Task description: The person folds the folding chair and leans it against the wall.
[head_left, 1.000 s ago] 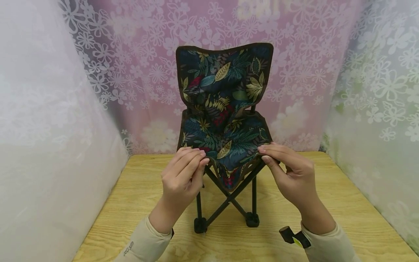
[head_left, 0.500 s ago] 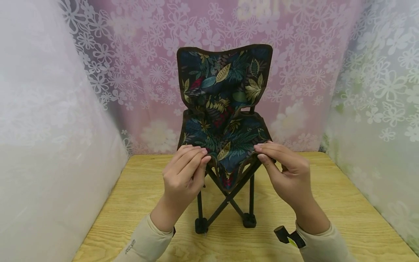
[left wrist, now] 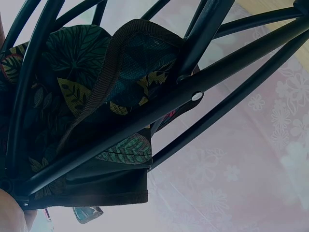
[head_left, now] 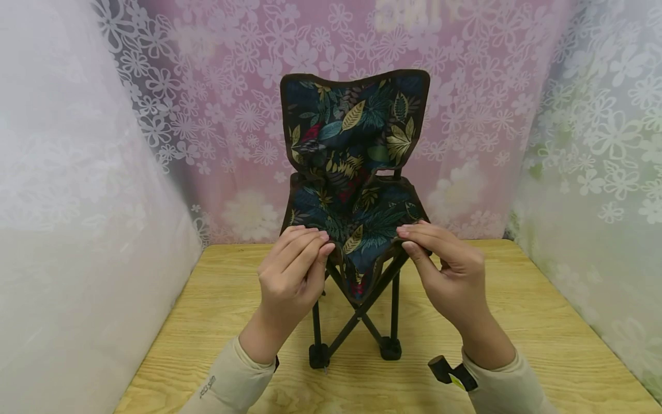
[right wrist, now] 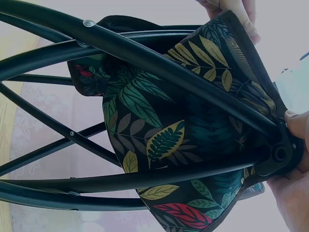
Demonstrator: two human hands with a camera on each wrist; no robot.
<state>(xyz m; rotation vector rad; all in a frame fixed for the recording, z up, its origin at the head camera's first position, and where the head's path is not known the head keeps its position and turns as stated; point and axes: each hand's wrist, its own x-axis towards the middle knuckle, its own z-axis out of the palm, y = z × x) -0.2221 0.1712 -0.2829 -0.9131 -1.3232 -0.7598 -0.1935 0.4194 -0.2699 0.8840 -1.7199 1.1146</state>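
A folding camp chair (head_left: 357, 123) in dark leaf-print fabric with brown edging stands upright, its back panel away from me. My left hand (head_left: 289, 276) grips the front left corner of the seat (head_left: 357, 221), thumb below and fingers on top. At the front right corner my right hand (head_left: 450, 273) holds on likewise; the right wrist view shows that hand's thumb (right wrist: 297, 124) by a black plastic corner joint (right wrist: 279, 152). Between the hands the seat fabric sags in a deep fold. Black crossed tubes (left wrist: 145, 118) run beneath it, joined by a silver rivet (left wrist: 197, 95).
The chair's black feet (head_left: 319, 356) rest on a wood-grain table (head_left: 217, 322). Behind it hangs a pink flowered curtain (head_left: 222, 126), with pale sheets (head_left: 77, 201) at both sides. A black wrist strap mount (head_left: 452, 372) sits at the right sleeve.
Both hands have drawn closer together, mostly by my right hand moving left. The front right foot has slid left, so the chair is narrower and its seat fold tighter.
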